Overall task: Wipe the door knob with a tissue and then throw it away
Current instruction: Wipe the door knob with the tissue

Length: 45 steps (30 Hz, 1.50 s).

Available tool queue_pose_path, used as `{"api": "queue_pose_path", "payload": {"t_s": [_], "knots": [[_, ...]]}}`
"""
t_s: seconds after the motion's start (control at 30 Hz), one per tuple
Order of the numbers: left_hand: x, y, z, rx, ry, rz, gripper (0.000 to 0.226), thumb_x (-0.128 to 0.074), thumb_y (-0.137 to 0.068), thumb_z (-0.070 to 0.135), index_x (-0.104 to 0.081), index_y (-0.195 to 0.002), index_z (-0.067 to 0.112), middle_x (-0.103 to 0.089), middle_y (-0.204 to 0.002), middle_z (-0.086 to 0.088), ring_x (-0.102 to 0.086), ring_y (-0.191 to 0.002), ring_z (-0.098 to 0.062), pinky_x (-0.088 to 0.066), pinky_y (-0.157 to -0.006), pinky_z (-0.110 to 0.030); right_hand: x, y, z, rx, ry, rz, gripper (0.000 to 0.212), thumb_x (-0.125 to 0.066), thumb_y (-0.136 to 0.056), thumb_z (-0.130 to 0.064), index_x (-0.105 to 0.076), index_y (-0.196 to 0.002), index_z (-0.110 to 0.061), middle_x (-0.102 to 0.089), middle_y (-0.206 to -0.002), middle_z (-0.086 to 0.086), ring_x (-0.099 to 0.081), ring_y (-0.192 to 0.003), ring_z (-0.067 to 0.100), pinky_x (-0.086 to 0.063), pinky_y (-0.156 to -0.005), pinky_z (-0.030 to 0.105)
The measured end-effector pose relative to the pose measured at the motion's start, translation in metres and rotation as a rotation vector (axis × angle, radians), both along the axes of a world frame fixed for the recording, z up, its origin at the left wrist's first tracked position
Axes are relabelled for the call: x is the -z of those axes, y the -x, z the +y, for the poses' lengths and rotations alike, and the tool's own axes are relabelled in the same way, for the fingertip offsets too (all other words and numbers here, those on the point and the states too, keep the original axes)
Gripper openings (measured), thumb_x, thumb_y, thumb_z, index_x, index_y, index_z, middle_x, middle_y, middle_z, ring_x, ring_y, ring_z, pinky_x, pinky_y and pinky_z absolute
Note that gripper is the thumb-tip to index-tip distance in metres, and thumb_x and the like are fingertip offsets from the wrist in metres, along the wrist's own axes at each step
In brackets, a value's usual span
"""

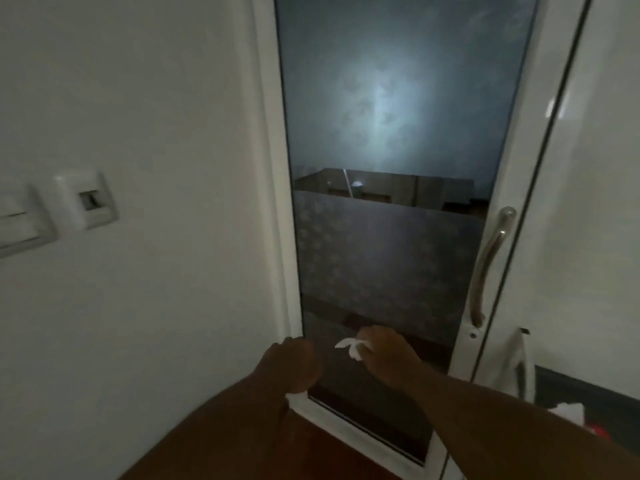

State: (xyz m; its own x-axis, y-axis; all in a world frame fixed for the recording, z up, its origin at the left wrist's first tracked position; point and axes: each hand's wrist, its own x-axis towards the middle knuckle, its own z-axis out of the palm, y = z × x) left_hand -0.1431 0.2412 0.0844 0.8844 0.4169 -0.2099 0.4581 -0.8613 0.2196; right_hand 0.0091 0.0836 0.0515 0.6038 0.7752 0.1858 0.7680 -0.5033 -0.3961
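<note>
Right hand (384, 351) fingers curled in, pinching a crumpled white tissue (350, 347) that sticks out to the left of the knuckles. Left hand (292, 363) close beside it, fingers folded loosely into the palm, empty as far as can be seen. Both held low in front of the frosted glass door (381, 133), well below the long metal door handle (490, 265) on the white frame at right. Two wall plates (86, 200) on the white wall at left.
</note>
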Motion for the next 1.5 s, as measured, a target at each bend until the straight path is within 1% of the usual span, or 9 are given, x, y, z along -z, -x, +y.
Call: {"api": "queue_pose_path", "payload": {"t_s": [0.1, 0.3, 0.43, 0.67, 0.9, 1.07, 1.3, 1.43, 1.5], "knots": [[-0.004, 0.047, 0.035, -0.112, -0.061, 0.012, 0.058, -0.041, -0.103, 0.044, -0.037, -0.152, 0.014, -0.045, -0.154, -0.01, -0.042, -0.14, -0.029, -0.034, -0.114, -0.044, -0.006, 0.027, 0.047, -0.112, -0.03, 0.05, 0.017, -0.055, -0.094, -0.032, -0.069, -0.094, -0.023, -0.071, -0.099, 0.001, -0.066, -0.092, 0.021, -0.051, -0.082, 0.034], [-0.006, 0.153, 0.102, -0.292, -0.126, 0.026, 0.057, -0.042, -0.1, 0.046, -0.04, -0.147, 0.013, -0.049, -0.149, -0.01, -0.045, -0.136, -0.03, -0.037, -0.112, -0.047, -0.014, 0.105, 0.141, -0.333, -0.041, -0.032, 0.015, -0.054, -0.095, -0.024, -0.066, -0.095, -0.016, -0.066, -0.092, 0.004, -0.06, -0.086, 0.019, -0.041, -0.071, 0.027], [-0.005, 0.232, 0.14, -0.396, -0.131, 0.035, 0.057, -0.042, -0.1, 0.046, -0.041, -0.146, 0.012, -0.05, -0.148, -0.011, -0.045, -0.136, -0.031, -0.037, -0.112, -0.047, -0.015, 0.171, 0.201, -0.423, -0.039, 0.025, 0.013, -0.052, -0.093, -0.024, -0.063, -0.088, -0.02, -0.058, -0.085, -0.003, -0.055, -0.08, 0.016, -0.047, -0.069, 0.031], [0.002, 0.377, 0.192, -0.552, -0.146, 0.04, 0.056, -0.042, -0.1, 0.045, -0.042, -0.144, 0.012, -0.051, -0.146, -0.011, -0.047, -0.134, -0.031, -0.039, -0.109, -0.046, -0.02, 0.306, 0.291, -0.578, -0.025, -0.007, 0.015, -0.053, -0.09, -0.028, -0.065, -0.095, -0.02, -0.065, -0.096, 0.005, -0.06, -0.091, 0.023, -0.045, -0.074, 0.031], [0.008, 0.494, 0.218, -0.716, -0.13, 0.008, 0.054, -0.048, -0.099, 0.044, -0.044, -0.143, 0.014, -0.051, -0.146, -0.01, -0.05, -0.133, -0.032, -0.043, -0.108, -0.046, -0.024, 0.424, 0.352, -0.722, -0.009, -0.008, 0.014, -0.052, -0.086, -0.028, -0.064, -0.088, -0.02, -0.066, -0.091, 0.005, -0.062, -0.088, 0.025, -0.051, -0.074, 0.037], [0.025, 0.551, 0.234, -0.813, -0.134, 0.017, 0.054, -0.048, -0.096, 0.044, -0.044, -0.143, 0.018, -0.053, -0.144, -0.008, -0.05, -0.131, -0.029, -0.039, -0.107, -0.043, -0.009, 0.482, 0.387, -0.806, 0.023, 0.015, 0.015, -0.051, -0.09, -0.029, -0.065, -0.09, -0.022, -0.066, -0.093, 0.006, -0.062, -0.088, 0.027, -0.052, -0.074, 0.037], [0.035, 0.589, 0.263, -0.889, -0.168, 0.028, 0.053, -0.047, -0.097, 0.04, -0.043, -0.144, 0.016, -0.054, -0.142, -0.008, -0.048, -0.13, -0.028, -0.041, -0.106, -0.045, 0.043, 0.534, 0.44, -0.792, 0.031, 0.093, 0.025, -0.046, -0.097, -0.028, -0.061, -0.116, -0.021, -0.065, -0.111, 0.009, -0.061, -0.102, 0.029, -0.049, -0.081, 0.035], [0.04, 0.594, 0.285, -0.836, -0.244, 0.014, 0.053, -0.05, -0.096, 0.033, -0.043, -0.145, 0.016, -0.05, -0.148, -0.007, -0.044, -0.134, -0.026, -0.039, -0.11, -0.043, 0.072, 0.554, 0.47, -0.766, -0.019, 0.211, 0.03, -0.044, -0.098, -0.02, -0.06, -0.123, -0.017, -0.063, -0.12, 0.013, -0.059, -0.108, 0.032, -0.048, -0.089, 0.037], [0.042, 0.594, 0.296, -0.783, -0.304, 0.001, 0.054, -0.052, -0.096, 0.031, -0.042, -0.147, 0.017, -0.044, -0.155, -0.005, -0.038, -0.141, -0.024, -0.034, -0.116, -0.041, 0.085, 0.562, 0.477, -0.787, -0.047, 0.234, 0.034, -0.039, -0.101, -0.026, -0.06, -0.126, -0.014, -0.063, -0.124, 0.015, -0.058, -0.114, 0.032, -0.046, -0.095, 0.036]]}}
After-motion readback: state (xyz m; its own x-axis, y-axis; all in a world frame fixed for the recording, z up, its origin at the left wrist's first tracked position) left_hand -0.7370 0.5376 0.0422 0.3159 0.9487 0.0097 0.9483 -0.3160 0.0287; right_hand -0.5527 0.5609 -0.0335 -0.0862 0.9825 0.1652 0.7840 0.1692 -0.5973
